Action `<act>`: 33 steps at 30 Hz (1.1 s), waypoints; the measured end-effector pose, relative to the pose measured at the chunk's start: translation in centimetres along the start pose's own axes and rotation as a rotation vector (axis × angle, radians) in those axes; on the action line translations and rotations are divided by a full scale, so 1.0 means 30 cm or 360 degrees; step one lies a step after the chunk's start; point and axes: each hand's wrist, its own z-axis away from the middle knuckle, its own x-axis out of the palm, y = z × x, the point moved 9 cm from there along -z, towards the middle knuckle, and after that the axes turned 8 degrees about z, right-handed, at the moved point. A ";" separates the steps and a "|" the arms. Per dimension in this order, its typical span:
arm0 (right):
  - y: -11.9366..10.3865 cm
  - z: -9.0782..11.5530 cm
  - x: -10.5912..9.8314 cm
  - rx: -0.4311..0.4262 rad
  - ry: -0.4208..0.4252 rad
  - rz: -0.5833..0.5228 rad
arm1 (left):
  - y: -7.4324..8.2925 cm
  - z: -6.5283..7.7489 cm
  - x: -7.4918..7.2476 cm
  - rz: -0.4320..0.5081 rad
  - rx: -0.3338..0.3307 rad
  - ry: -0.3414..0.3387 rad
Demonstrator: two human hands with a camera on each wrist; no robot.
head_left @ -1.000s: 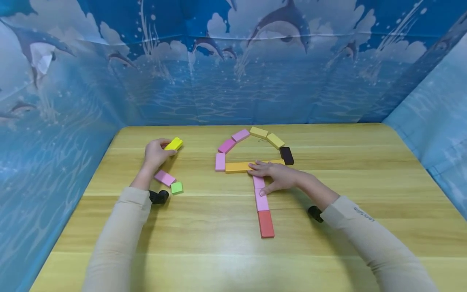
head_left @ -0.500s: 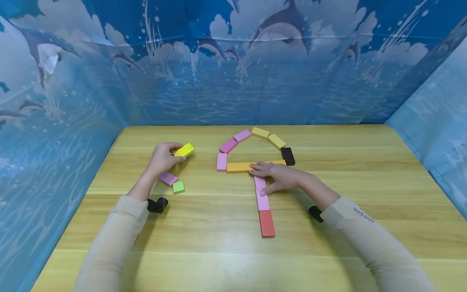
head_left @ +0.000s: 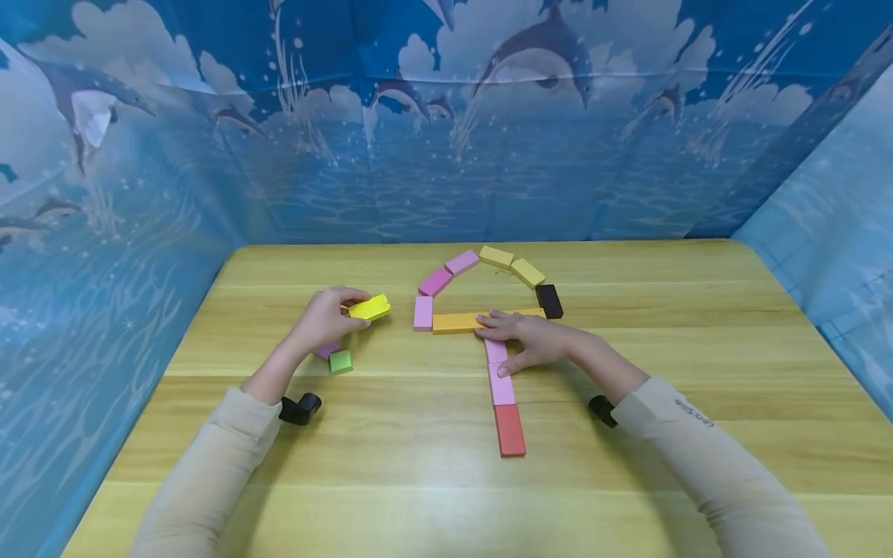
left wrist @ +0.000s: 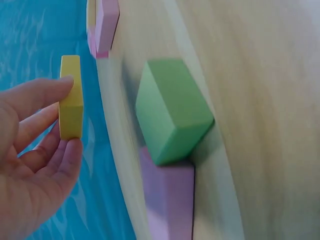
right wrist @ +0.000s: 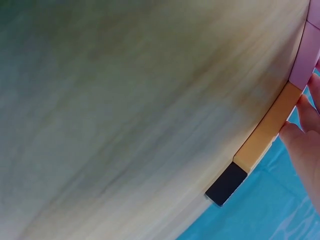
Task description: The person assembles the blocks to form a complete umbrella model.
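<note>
Left hand pinches a yellow block between thumb and fingertips, held just above the worktop; the left wrist view shows it on edge in the grip. The block's long axis runs roughly 8 to 2 o'clock, and it sits at 3 o'clock from the hand. The block figure lies farther on at 3 o'clock, its nearest piece a light pink block at the left end of the orange bar. Right hand lies flat with fingers extended, fingertips on the orange bar and palm over the pink stem block; it grips nothing. The left hand is nearer the yellow block; the right is well apart from it. At 6 o'clock of the left hand sit a green cube and a pink block, touching, partly hidden by the hand. The arch of pink, yellow and dark blocks closes over the bar; a red block ends the stem. Bare worktop lies between the yellow block and the figure.
</note>
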 end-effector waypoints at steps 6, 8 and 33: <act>-0.006 0.002 -0.001 0.0006 0.0004 -0.0009 | 0.057 0.030 0.084 -0.0071 0.0085 -0.0171; -0.005 0.002 0.001 0.0006 0.0002 -0.0011 | 0.075 0.039 0.118 -0.0095 0.0133 -0.0235; 0.008 -0.006 0.010 0.0009 0.0001 0.0006 | 0.236 0.188 0.432 -0.0125 0.0618 -0.0854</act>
